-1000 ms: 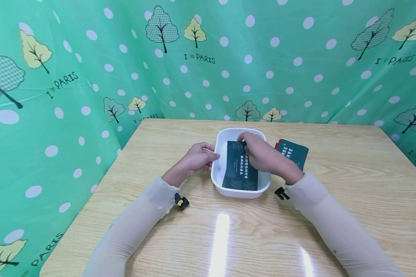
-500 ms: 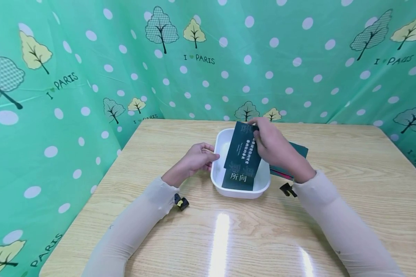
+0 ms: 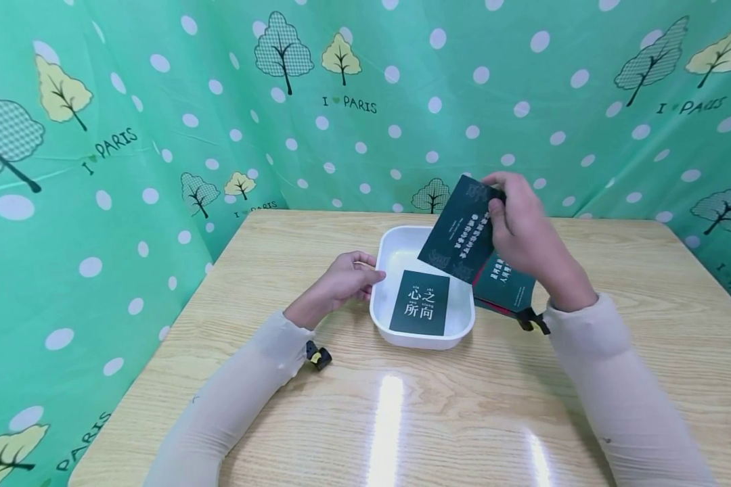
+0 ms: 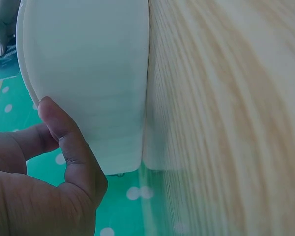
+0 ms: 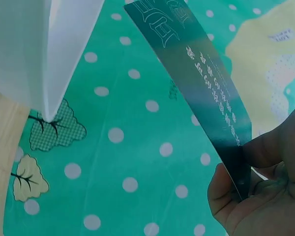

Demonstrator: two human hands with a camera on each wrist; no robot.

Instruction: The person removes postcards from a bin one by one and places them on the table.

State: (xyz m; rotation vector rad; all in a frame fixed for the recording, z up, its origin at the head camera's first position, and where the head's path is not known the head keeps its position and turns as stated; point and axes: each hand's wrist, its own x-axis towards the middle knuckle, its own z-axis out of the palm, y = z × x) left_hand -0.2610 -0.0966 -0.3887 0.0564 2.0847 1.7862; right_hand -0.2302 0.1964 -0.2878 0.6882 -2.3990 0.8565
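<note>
My right hand pinches a dark green printed card by its right edge, raised and tilted above the right side of a white plastic tub. In the right wrist view the thumb presses on the face of that card, fingers behind it. A second dark green card with large white characters lies flat inside the tub. At the tub's left rim, my left hand grips the edge between thumb and fingers; the left wrist view shows this on the tub's wall.
Right of the tub lies a stack of dark green cards with some red edge showing, partly hidden by the right hand and raised card. Everything stands on a wood-grain table. A green polka-dot curtain hangs behind.
My right hand has lifted the card out of the tub and moved it up and to the right, uncovering the card lying inside. The left hand has stayed on the rim.
</note>
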